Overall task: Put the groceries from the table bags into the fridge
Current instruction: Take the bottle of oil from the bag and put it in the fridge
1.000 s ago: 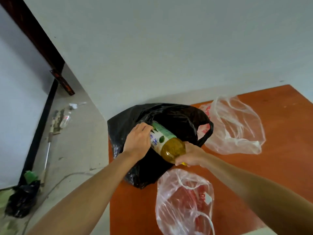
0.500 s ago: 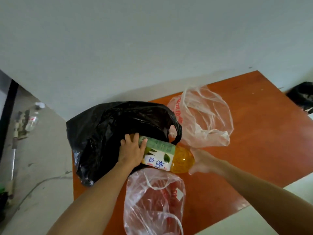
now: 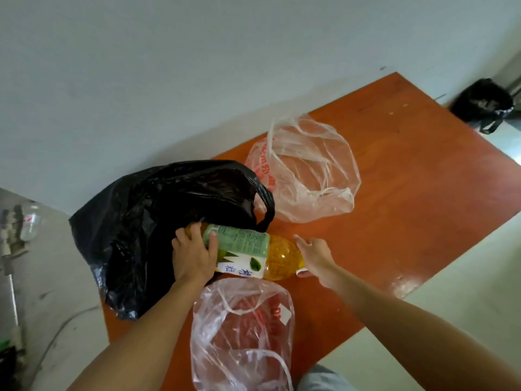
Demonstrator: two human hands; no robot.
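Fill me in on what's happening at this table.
A person is unpacking groceries. Both hands hold a bottle of yellow drink sideways just outside the black bag: the left hand grips its base end, the right hand its cap end. Two clear plastic bags lie on the orange table.

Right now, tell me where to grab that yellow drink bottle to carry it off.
Grip the labelled middle of the bottle from above: it lies on its side, the barrel is straight there, and the rounded shoulder by the right hand looks likelier to slip.
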